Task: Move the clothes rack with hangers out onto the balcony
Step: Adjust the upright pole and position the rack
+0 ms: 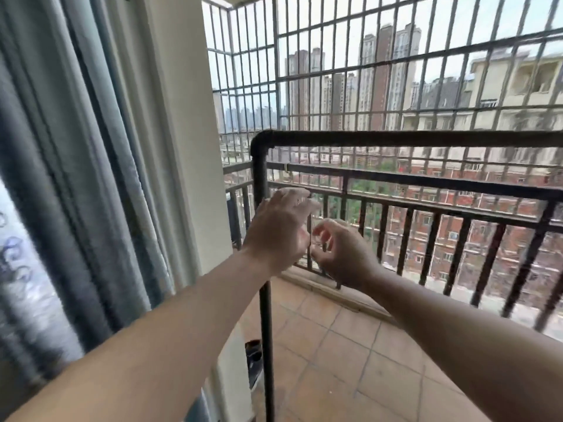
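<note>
On the tiled balcony floor point(350, 345) our spread left hand point(278, 229) and loosely curled, empty right hand point(341, 251) hover by the clothes rack point(396, 137), probably light, stiff tubing best gripped at its upright.

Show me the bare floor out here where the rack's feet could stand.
Free: the tiled floor between the rack's upright pole and the balcony railing. Crowded: the dark shoe left of the pole, against the wall.
</note>
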`<state>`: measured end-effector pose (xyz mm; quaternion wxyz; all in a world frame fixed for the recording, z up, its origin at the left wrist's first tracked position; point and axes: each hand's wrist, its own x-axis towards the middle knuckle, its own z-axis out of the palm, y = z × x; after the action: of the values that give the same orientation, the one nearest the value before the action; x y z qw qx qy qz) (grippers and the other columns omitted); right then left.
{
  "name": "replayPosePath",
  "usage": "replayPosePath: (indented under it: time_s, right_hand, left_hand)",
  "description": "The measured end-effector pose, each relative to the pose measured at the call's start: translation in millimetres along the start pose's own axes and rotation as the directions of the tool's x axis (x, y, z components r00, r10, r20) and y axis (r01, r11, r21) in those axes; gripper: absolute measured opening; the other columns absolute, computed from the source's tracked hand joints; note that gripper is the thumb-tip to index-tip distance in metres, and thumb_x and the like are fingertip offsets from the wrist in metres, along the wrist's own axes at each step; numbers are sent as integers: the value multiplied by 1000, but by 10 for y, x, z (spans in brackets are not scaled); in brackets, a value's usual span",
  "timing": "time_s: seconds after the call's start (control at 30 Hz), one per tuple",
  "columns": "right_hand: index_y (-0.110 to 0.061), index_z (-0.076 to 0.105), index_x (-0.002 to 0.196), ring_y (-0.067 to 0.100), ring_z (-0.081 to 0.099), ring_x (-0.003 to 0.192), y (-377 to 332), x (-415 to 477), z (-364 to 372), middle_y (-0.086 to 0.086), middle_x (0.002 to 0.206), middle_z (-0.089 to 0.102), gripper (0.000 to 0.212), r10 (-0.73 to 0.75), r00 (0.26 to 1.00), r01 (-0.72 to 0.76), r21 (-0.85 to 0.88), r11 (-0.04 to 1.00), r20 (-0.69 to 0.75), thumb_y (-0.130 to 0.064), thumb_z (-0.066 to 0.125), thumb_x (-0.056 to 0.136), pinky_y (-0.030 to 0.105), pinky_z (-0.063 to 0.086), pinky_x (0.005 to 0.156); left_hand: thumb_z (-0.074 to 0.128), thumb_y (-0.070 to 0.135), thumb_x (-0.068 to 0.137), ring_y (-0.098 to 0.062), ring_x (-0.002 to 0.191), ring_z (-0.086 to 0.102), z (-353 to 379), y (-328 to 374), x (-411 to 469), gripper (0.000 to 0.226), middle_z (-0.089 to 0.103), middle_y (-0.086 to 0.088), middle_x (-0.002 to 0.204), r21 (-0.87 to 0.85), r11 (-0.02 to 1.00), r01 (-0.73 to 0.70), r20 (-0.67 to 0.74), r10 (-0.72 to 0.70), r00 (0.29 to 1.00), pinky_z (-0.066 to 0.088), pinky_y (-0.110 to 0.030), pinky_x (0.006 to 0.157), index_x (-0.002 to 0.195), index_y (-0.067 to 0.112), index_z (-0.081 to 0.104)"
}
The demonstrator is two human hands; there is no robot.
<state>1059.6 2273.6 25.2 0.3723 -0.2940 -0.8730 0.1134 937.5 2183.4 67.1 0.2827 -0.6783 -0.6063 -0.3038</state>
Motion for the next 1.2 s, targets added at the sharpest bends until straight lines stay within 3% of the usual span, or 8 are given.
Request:
replayPosePath:
  time_s: [0.13, 0.23, 0.3, 0.4, 0.53, 0.7, 0.9, 1.2]
  right_hand:
    - [-20, 61, 102, 5, 55, 72, -63, -236, 406, -7, 89, 58, 23, 75, 993, -85, 110, 990, 89, -28, 65, 81, 18, 47, 61]
    - [-18, 62, 107, -2, 53, 71, -143, -267, 619, -4, 94, 63, 25, 149, 978, -174, 172, 970, 148, -29, 63, 84, 12, 41, 56]
    - [-15, 61, 111, 3, 58, 77, -227, -206, 740, 0, 100, 66, 30, 195, 965, -233, 238, 943, 174, -32, 62, 86, 19, 50, 65]
    - [-13, 57, 118, 16, 62, 93, -375, -94, 953, 2, 107, 65, 39, 248, 950, -297, 294, 909, 190, -36, 60, 87, 37, 55, 82]
    - [-19, 58, 104, 15, 65, 86, -470, 17, 1214, -4, 92, 66, 19, 297, 947, -322, 360, 876, 124, -26, 63, 87, 31, 56, 73]
    - [-19, 58, 96, 16, 63, 87, -456, 131, 1302, -5, 90, 63, 13, 333, 939, -342, 319, 884, 84, -17, 66, 86, 28, 53, 77]
    - [-12, 63, 99, 20, 64, 88, -418, 357, 1228, 3, 95, 67, 17, 348, 934, -358, 262, 896, 86, -15, 68, 84, 37, 55, 81]
    - [-15, 65, 90, 14, 60, 77, -40, 870, 1303, -1, 85, 66, 10, 359, 933, -354, 207, 912, 14, -20, 70, 82, 21, 48, 67]
  left_hand:
    - [64, 1, 73, -22, 98, 54, 55, -144, -547, 33, 59, -5, 102, -122, 955, 271, -2, -273, 962, 45, -34, 87, 103, 15, 62]
    - [58, 3, 80, -21, 95, 55, 147, -275, -807, 34, 55, -6, 105, -240, 819, 522, 54, -525, 849, 45, -29, 83, 112, 14, 58]
    - [58, 8, 85, -21, 100, 58, 243, -370, -915, 38, 55, -6, 114, -304, 695, 652, 169, -634, 755, 45, -28, 88, 122, 13, 54]
    - [54, 25, 92, -21, 101, 59, 438, -551, -1049, 30, 58, -4, 119, -344, 572, 744, 317, -675, 666, 46, -29, 86, 120, 16, 55]
    - [61, 22, 84, -11, 90, 56, 763, -760, -1189, 31, 64, 0, 111, -343, 502, 793, 513, -607, 607, 40, -13, 65, 115, 26, 62]
    - [68, 19, 82, -15, 91, 64, 1138, -840, -1353, 39, 68, 5, 97, -399, 496, 771, 561, -534, 633, 53, -35, 80, 119, 28, 56]
    - [64, 17, 86, -17, 95, 62, 1283, -981, -1185, 35, 68, 3, 101, -427, 534, 729, 517, -518, 682, 51, -37, 84, 119, 27, 57]
    - [69, 14, 82, -17, 88, 63, 1640, -1277, -651, 33, 68, 4, 92, -431, 585, 686, 532, -450, 718, 51, -33, 81, 109, 28, 57]
